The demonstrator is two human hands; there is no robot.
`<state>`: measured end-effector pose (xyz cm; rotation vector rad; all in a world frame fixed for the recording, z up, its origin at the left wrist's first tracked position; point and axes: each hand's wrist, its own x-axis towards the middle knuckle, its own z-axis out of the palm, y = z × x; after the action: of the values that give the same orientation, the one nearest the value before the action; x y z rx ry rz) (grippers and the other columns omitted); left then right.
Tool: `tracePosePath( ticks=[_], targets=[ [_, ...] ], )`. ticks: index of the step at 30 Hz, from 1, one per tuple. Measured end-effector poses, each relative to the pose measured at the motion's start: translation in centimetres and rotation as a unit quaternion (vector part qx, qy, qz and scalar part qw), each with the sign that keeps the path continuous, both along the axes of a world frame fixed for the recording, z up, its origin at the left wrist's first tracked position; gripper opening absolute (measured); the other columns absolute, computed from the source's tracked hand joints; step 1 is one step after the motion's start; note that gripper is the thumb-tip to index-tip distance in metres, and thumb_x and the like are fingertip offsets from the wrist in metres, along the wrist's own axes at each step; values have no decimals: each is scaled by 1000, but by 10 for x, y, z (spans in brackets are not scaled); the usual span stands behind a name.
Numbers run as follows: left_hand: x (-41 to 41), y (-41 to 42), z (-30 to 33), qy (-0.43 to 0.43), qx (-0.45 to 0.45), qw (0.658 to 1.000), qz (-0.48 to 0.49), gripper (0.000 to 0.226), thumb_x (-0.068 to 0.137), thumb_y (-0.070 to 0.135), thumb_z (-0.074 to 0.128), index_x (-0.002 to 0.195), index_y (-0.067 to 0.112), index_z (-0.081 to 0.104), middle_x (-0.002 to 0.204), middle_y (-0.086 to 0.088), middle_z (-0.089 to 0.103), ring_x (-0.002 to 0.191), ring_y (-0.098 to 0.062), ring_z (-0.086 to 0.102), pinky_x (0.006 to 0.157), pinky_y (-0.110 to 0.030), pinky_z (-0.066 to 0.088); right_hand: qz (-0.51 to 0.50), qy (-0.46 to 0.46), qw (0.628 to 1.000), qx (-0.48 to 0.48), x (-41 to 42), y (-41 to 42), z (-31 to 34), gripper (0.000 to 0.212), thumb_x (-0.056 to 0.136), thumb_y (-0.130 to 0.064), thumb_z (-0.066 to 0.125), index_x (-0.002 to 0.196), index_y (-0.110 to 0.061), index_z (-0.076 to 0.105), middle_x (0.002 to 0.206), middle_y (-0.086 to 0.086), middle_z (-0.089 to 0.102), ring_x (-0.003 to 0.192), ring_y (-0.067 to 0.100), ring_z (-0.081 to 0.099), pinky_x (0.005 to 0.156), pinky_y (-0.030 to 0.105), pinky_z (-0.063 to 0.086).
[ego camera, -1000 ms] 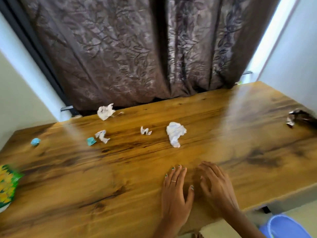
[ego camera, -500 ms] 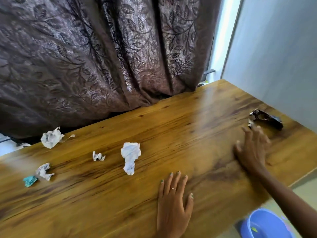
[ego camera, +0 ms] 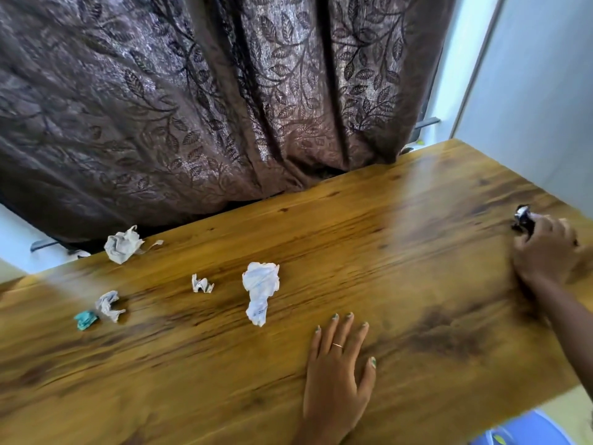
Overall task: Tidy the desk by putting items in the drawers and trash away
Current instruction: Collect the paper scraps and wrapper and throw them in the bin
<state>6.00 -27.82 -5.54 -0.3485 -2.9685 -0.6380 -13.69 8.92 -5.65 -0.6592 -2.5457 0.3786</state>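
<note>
- Five paper scraps are lying across the left half of the table (ego camera: 401, 252): a crumpled wad (ego camera: 123, 245) by the curtain (ego camera: 192, 101), a teal scrap (ego camera: 85, 319) touching a grey scrap (ego camera: 108, 305), a tiny scrap (ego camera: 201, 284), and a long white wad (ego camera: 260, 291).
- The left hand (ego camera: 337, 374) is resting flat, fingers straight and slightly spread, same spot as half a second ago.
- One dark foil wrapper (ego camera: 523, 219) is sitting at the far right, and the right hand (ego camera: 545, 252), which was just short of it, is now gripping it with curled fingers.
- One blue bin (ego camera: 526, 431) is peeking out below the table edge.
</note>
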Motion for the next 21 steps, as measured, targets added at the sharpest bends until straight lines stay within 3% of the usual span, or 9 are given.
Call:
tracePosePath(
  ticks=[4, 10, 17, 21],
  targets=[
    [1, -1, 0, 2, -6, 1000, 2, 51, 89, 47, 43, 139, 38, 39, 149, 13, 37, 141, -9, 27, 113, -35, 14, 6, 9, 1000, 6, 0, -3, -1, 51, 76, -20, 31, 116, -2, 57, 116, 26, 59, 117, 39, 46, 97, 54, 38],
    [-1, -3, -4, 9, 9, 1000, -3, 52, 89, 47, 41, 139, 38, 39, 149, 12, 37, 141, -11, 28, 113, -35, 14, 7, 25, 1000, 1, 2, -8, 8, 37, 82, 1, 46, 117, -1, 60, 111, 29, 61, 110, 41, 53, 96, 47, 35],
    [0, -2, -4, 3, 23, 1000, -5, 52, 90, 49, 38, 141, 37, 39, 150, 11, 35, 142, -12, 25, 115, -32, 9, 1, 3, 1000, 20, 9, -16, 11, 27, 83, 4, 45, 106, 3, 59, 106, 27, 63, 103, 40, 56, 90, 45, 38],
    [-1, -2, -4, -14, 25, 1000, -4, 53, 90, 52, 35, 142, 41, 34, 152, 16, 27, 143, -9, 18, 116, -29, 4, 45, 18, 999, 2, 28, -34, 8, 34, 78, 6, 47, 110, 1, 60, 108, 24, 63, 102, 40, 57, 88, 44, 42]
  ],
)
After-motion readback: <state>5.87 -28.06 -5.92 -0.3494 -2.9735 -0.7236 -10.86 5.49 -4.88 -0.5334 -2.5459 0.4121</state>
